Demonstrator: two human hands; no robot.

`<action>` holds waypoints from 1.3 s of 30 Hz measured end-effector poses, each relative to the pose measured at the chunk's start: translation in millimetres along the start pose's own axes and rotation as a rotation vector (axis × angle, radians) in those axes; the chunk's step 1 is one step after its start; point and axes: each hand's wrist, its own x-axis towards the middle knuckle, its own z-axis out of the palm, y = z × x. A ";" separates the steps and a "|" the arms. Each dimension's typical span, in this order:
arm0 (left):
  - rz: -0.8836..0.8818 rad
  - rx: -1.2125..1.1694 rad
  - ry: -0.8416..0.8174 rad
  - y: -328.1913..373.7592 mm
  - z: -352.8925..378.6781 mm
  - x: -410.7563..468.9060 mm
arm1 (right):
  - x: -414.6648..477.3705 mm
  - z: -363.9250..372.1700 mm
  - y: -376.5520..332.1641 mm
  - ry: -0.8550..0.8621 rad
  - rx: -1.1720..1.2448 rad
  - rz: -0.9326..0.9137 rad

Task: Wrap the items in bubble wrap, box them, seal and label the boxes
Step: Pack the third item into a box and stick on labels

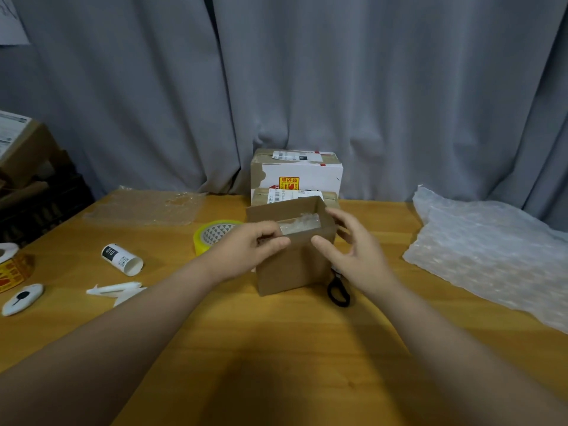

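A small brown cardboard box (292, 269) stands open on the wooden table (276, 348) at centre. A bubble-wrapped item (299, 225) lies inside it. My left hand (246, 253) pinches the box's near left rim, thumb over the edge. My right hand (353, 250) is at the box's right side with fingers spread, thumb touching the front rim. A yellow tape roll (212, 235) sits just left of the box. Black scissors (338, 290) lie to the right of the box, partly under my right hand.
A big sheet of bubble wrap (491, 253) covers the right of the table. Two sealed, labelled boxes (296, 173) are stacked behind. A clear plastic sheet (144, 207) lies back left. A label roll (121, 259), white backing strips (115, 289), a white cutter (23, 299) and sticker rolls (12, 269) lie left.
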 end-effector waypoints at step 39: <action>-0.032 0.392 -0.022 3.8 -9.5 -20.7 | 32.5 12.2 -33.0 -0.251 -0.563 -0.084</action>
